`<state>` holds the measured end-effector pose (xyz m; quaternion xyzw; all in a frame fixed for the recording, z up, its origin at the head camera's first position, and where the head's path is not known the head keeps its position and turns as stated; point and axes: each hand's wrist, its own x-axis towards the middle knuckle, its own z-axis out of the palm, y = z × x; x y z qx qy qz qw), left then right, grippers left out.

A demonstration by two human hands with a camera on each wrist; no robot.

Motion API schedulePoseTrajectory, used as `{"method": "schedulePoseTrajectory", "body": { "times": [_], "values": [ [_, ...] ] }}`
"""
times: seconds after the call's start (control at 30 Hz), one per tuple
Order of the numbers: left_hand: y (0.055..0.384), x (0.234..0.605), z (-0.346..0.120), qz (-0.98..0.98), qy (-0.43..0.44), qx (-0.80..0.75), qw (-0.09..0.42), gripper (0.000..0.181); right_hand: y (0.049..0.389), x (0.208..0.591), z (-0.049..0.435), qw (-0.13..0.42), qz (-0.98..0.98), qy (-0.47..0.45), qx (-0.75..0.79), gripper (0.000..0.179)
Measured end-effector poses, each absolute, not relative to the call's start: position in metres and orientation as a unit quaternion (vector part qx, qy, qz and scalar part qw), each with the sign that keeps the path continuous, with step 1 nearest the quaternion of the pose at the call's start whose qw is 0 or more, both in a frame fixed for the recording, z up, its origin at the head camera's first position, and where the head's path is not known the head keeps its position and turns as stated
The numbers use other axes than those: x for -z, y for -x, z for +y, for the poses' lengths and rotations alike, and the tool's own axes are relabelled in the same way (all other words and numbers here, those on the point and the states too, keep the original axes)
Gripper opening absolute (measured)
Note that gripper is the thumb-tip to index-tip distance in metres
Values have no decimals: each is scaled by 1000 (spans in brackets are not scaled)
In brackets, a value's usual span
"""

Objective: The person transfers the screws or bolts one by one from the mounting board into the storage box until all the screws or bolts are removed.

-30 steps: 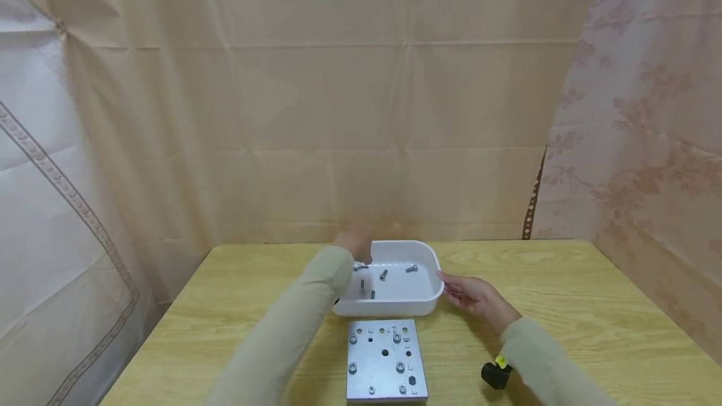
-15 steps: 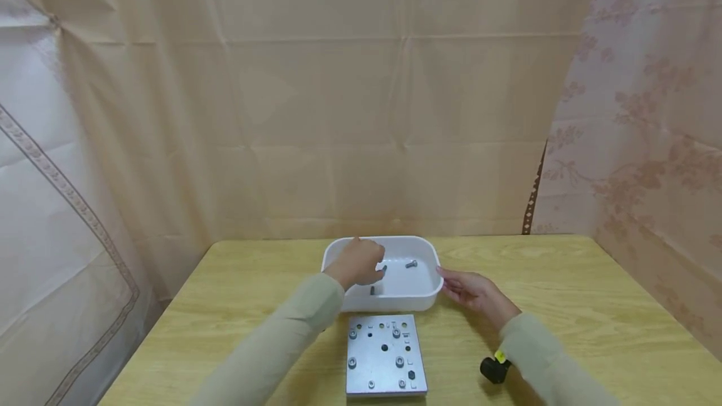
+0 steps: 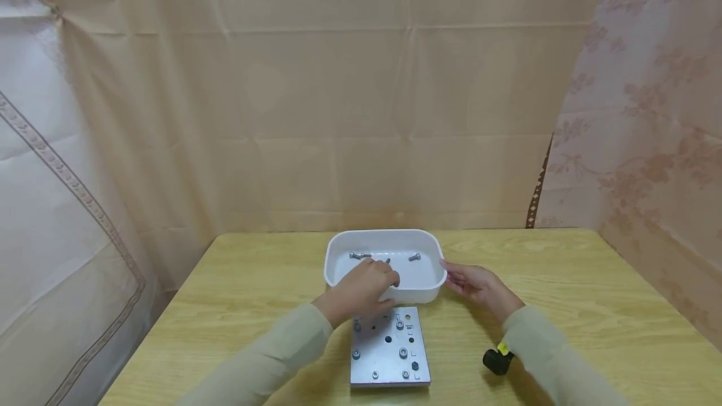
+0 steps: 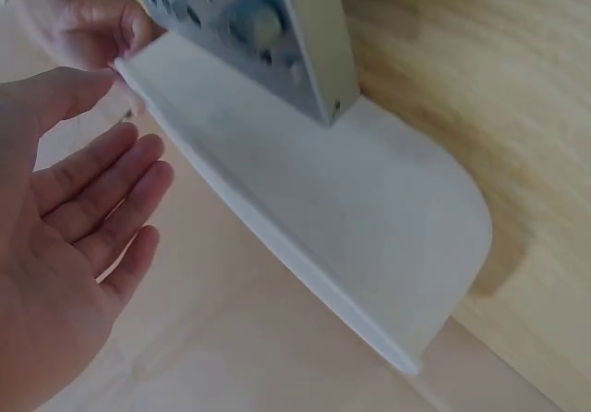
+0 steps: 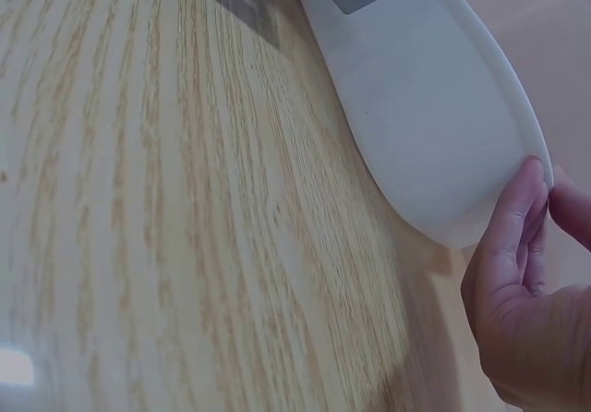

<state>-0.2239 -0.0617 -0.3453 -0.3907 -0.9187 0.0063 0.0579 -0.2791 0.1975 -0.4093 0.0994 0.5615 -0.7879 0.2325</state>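
Observation:
A white plastic tray (image 3: 425, 295) stands on the table, with several small metal screws inside, one of them a bolt (image 3: 414, 257) at the right. My left hand (image 3: 363, 287) is over the tray's near rim, above the far end of a metal plate (image 3: 383, 356). In the left wrist view its fingers (image 4: 111, 190) are loosely bent, thumb apart, and no held object can be made out. My right hand (image 3: 479, 287) pinches the tray's right rim between thumb and fingers, as the right wrist view also shows. The plate carries several socket-head screws and open holes.
A black object with a yellow part (image 3: 497, 361) lies on the wooden table (image 3: 254, 306) beside my right sleeve. Beige curtain cloth (image 3: 316, 111) hangs behind the table's far edge, with patterned cloth (image 3: 648, 143) at the right.
My left hand has come from the tray's far left corner across the inside to its near rim, uncovering the screws at the left. My right hand has stayed on the right rim.

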Motion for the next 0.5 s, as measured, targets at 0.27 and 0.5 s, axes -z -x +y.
{"method": "schedulePoseTrajectory", "body": {
  "times": [0.27,0.5],
  "values": [
    [203,353,-60,-882,465,0,70,22,278,409,197,233,575,-104,777,18],
    [189,356,-58,-850,519,-22,89,20,280,409,197,238,572,-86,780,20]
  ]
}}
